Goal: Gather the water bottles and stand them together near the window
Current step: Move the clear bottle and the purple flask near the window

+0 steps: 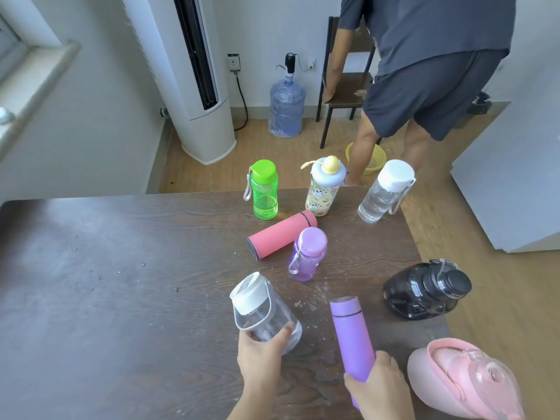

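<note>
My left hand [260, 356] wraps the clear bottle [263, 313] near the table's [106, 268] front edge. My right hand [378, 386] clasps the purple flask [351, 338] beside it. Further bottles stand scattered beyond; the pink flask [281, 234] lies flat.

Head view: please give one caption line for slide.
Hands grip a clear bottle and purple flask among scattered bottles.
</note>
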